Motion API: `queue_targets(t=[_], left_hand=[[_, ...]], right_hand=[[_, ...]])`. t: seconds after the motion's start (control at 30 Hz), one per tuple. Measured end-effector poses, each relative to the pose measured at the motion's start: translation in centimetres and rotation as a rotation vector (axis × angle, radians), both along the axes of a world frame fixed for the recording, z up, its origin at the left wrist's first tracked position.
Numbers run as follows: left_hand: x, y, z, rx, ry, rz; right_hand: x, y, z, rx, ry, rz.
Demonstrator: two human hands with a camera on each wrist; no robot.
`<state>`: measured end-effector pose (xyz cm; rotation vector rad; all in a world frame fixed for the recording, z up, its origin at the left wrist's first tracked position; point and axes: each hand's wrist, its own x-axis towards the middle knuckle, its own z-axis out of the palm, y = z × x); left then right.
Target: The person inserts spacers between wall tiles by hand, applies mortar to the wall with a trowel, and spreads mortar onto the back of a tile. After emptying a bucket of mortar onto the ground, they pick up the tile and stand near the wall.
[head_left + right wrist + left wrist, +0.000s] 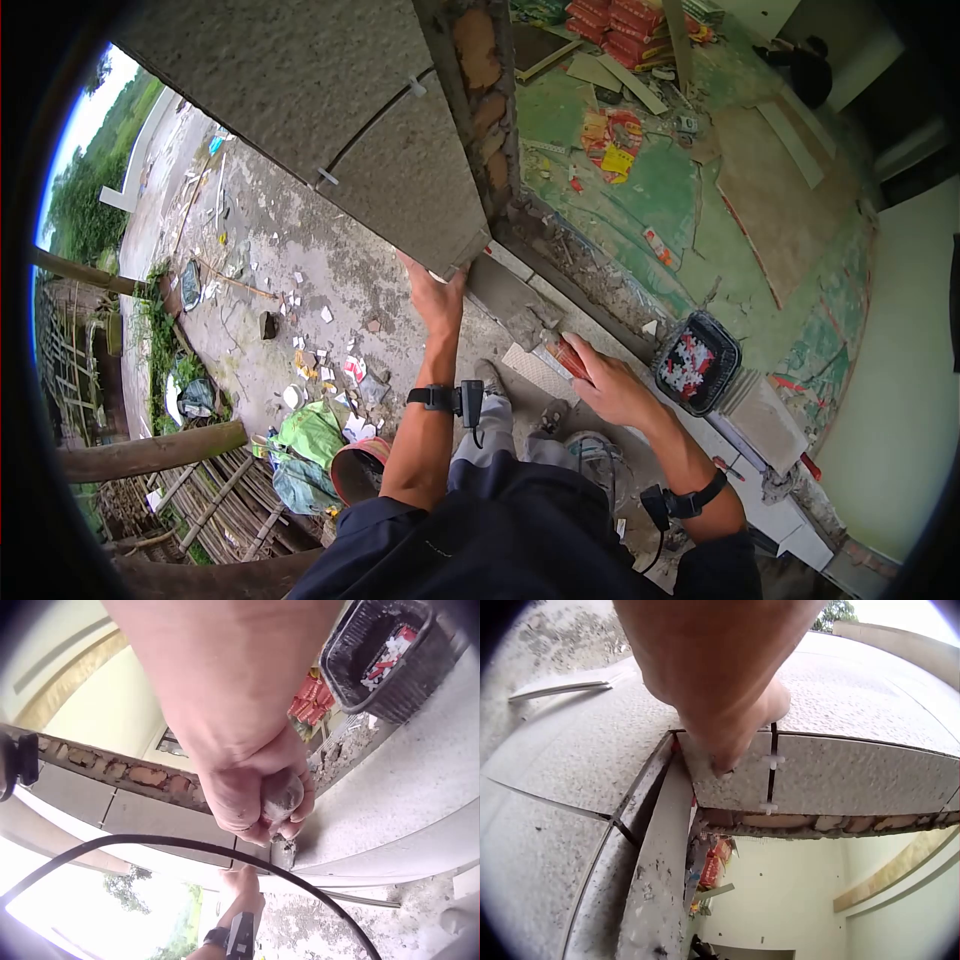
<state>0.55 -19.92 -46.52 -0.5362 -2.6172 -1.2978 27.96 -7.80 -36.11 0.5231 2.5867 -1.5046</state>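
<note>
My left hand point(437, 300) touches the lower corner of the grey wall tiles point(400, 175), fingers and thumb spread to either side of the edge. In the left wrist view the left hand point(712, 682) lies over that edge, a fingertip on the narrow tile point(817, 772) beside a white spacer. The right hand point(615, 390) grips the reddish handle of a trowel point(570, 357), its blade low over the grey mortar-smeared ledge point(505, 295). Seen from the right wrist, the right hand point(255, 772) curls round the rounded handle end point(281, 793); the blade is mostly hidden there.
A black tray point(698, 362) of red and white bits stands on the sill, beside stacked tiles point(765, 420). A red bucket point(360, 470) and green bag point(310, 440) lie at the left. Boards point(780, 190) and red sacks point(635, 30) lie inside; a person point(805, 75) is farther back.
</note>
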Motion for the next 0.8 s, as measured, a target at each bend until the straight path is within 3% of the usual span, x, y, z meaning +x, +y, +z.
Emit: queue_targets(t=[0.33,0.43,0.57,0.63,0.8], left_hand=[[-0.1,-1.0,-0.1,-0.022,0.059,-0.037],[-0.4,-2.6,-0.8,-0.044,0.087,-0.158],[0.9,-2.9,-2.1,-0.074,0.01,-0.169],[1.2,-2.3,-2.1,-0.025,-0.156,-0.151],[0.9,-2.5,-2.0,-0.05,-0.101,-0.139]], right_hand=[[2.9,-0.5,0.5,-0.004,0.024,-0.073],[3.5,-0.6,1.2,0.008,-0.009,-0.077],[4.5,-0.8,0.9,0.0,0.003,-0.093],[5.0,-0.9,0.7,0.003,0.011,-0.089],[5.2,-0.6,-0.2,0.006,0.028,-0.089]])
